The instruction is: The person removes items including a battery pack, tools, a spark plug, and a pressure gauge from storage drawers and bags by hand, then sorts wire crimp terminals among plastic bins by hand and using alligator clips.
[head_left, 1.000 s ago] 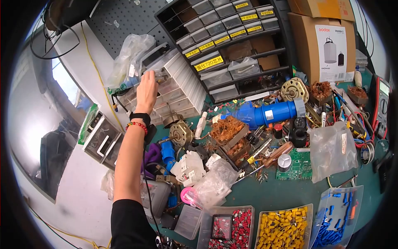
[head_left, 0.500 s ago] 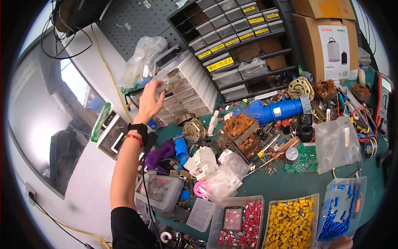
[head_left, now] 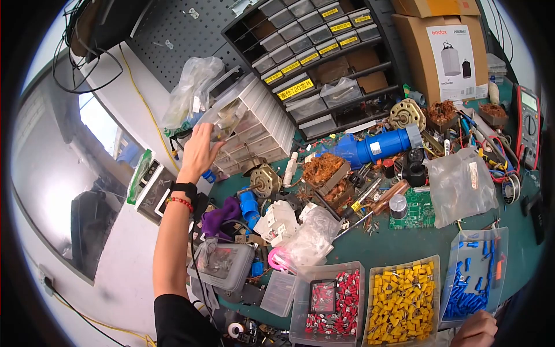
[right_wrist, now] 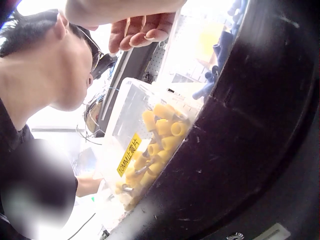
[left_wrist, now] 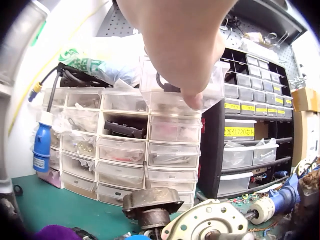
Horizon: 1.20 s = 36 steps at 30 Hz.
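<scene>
My left hand [head_left: 198, 153] is at the top of the white small-parts cabinet [head_left: 272, 118]. It grips the front of a clear drawer [left_wrist: 212, 92] that sticks out from the top row, with small parts inside it. In the left wrist view the thumb lies against the drawer's front, while the other fingers are hidden. My right hand [head_left: 477, 329] is by the near edge of the clear bin of blue crimp terminals [head_left: 502, 254]. Its fingers hang loosely curled and hold nothing in the right wrist view.
Bins of red terminals [head_left: 347, 295] and yellow terminals [head_left: 402, 301] stand at the front. A cluttered heap with a motor end plate [head_left: 266, 180], a blue plug [head_left: 376, 144] and a screwdriver [head_left: 390, 196] lies behind. A black drawer rack [head_left: 312, 69] stands beside the cabinet.
The left hand has drawn back toward me, and the clear drawer now shows farther out of the cabinet. My right hand has come into view beside the blue terminals' bin.
</scene>
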Available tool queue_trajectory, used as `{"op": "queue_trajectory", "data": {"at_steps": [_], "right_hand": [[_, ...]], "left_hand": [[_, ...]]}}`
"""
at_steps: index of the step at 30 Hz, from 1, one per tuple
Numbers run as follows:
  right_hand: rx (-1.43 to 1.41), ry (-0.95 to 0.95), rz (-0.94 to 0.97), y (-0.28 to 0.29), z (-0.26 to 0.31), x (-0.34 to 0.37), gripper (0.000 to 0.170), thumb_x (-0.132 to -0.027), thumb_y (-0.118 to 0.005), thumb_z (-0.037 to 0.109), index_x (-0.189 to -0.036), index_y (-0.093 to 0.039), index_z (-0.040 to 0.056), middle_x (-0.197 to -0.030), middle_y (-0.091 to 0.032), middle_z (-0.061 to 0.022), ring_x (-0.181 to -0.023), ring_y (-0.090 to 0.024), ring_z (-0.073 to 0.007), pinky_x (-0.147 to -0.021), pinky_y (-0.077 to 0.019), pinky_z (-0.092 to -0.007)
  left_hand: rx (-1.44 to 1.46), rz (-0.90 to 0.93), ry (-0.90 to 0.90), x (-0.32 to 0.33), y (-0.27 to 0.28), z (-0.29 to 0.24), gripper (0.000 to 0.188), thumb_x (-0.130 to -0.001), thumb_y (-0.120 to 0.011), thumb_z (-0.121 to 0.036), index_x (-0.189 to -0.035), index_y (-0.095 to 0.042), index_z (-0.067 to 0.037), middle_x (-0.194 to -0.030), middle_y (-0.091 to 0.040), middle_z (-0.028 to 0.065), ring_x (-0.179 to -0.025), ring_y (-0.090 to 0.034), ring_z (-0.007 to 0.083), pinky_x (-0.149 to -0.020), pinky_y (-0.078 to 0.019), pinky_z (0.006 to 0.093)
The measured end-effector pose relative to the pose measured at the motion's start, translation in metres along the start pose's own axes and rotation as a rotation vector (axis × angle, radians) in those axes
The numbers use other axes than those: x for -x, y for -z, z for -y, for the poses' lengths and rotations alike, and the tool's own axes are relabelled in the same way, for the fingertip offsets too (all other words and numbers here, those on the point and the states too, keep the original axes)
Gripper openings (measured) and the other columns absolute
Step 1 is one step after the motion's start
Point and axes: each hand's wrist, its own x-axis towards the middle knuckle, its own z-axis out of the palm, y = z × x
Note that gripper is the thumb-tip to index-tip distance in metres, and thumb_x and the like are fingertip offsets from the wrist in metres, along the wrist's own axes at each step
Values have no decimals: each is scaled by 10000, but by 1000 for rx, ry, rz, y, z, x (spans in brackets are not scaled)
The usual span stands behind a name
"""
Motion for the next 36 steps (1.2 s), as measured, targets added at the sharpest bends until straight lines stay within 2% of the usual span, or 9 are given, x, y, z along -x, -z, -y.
{"op": "queue_trajectory", "data": {"at_steps": [8,13,19,22,27,31,33,35,36], "right_hand": [[43,-4,-5,-6,3,-6,714,-870,-509,614,-673,-592,-67,-599,-535,-148,-493,-513,-255,-464,-387,-349],[60,8,-5,-9,5,-10,591,-894,-486,471,-666,-586,-65,-597,-534,-153,-495,-511,-260,-468,-382,-349],[61,5,28,-11,6,-13,490,-890,-512,376,-684,-585,-62,-600,-536,-152,-510,-515,-252,-483,-385,-346],[62,69,31,-12,2,-15,459,-886,-527,347,-675,-577,-58,-605,-537,-150,-514,-512,-248,-483,-382,-343],[76,59,45,-14,4,-12,458,-899,-503,336,-686,-568,-64,-625,-545,-166,-536,-507,-253,-511,-386,-351],[106,2,24,-18,11,-9,466,-920,-464,327,-703,-565,-73,-640,-550,-181,-560,-506,-258,-539,-391,-366],[97,4,53,-15,9,-9,465,-923,-455,320,-704,-564,-76,-641,-549,-181,-557,-504,-257,-538,-391,-370],[95,-6,77,-11,8,-9,464,-927,-447,313,-705,-564,-78,-642,-549,-181,-555,-502,-256,-538,-391,-374],[54,10,76,-11,6,-8,470,-927,-441,316,-706,-561,-81,-645,-548,-183,-556,-500,-255,-540,-391,-376]], "left_hand": [[-20,-3,44,24,16,-10,440,-809,-704,-273,-1059,-472,6,-958,-504,143,-912,-525,349,-677,-489,415],[-18,8,33,40,18,-3,429,-808,-700,-240,-1063,-475,22,-935,-491,154,-885,-526,359,-666,-478,424],[-66,15,34,78,36,-5,413,-803,-700,-213,-1060,-479,22,-920,-488,155,-863,-522,355,-669,-468,417],[-67,90,-49,107,40,-9,484,-715,-750,-135,-1069,-447,-5,-930,-505,172,-836,-518,359,-656,-448,428],[9,-9,-2,141,62,-47,508,-657,-749,-77,-1060,-448,-2,-927,-515,168,-803,-512,356,-645,-434,426],[-34,-90,-74,154,103,-87,497,-639,-747,-81,-1045,-470,-11,-871,-518,153,-721,-494,332,-603,-389,415],[-10,-135,-75,165,121,-107,378,-698,-682,-110,-1036,-525,-49,-905,-581,95,-702,-513,262,-564,-418,361],[-22,-145,-131,173,145,-132,371,-710,-689,-140,-1037,-541,-46,-927,-600,95,-718,-528,245,-568,-436,348],[-10,-190,-174,175,153,-142,354,-716,-675,-135,-1039,-556,-55,-936,-614,92,-745,-553,245,-608,-478,349]]}}
